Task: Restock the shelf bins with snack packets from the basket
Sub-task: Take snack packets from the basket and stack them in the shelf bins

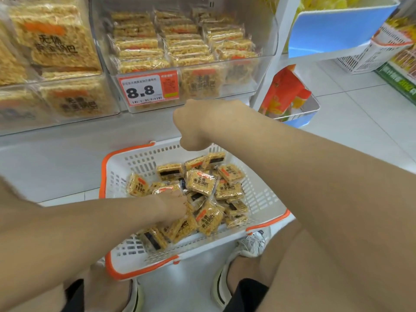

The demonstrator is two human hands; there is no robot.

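A white basket with orange trim (117, 176) stands on the floor between my feet, holding several small yellow snack packets (201, 182). My left hand (176, 204) reaches into the pile, its fingers curled down around a snack packet (184, 226). My right hand (195, 124) hovers above the basket's far rim, just below the clear shelf bin (247, 70). I see only the back of that hand; its fingers are hidden and no packet shows in it. The bin holds stacked rows of the same packets (186, 41) behind an 8.8 price tag (147, 88).
Another clear bin (67, 97) of larger packets sits to the left. A low bin with orange bags (286, 91) stands on the right by a white shelf post. A second white basket (369, 52) is at the far right. My shoes (249, 244) flank the basket.
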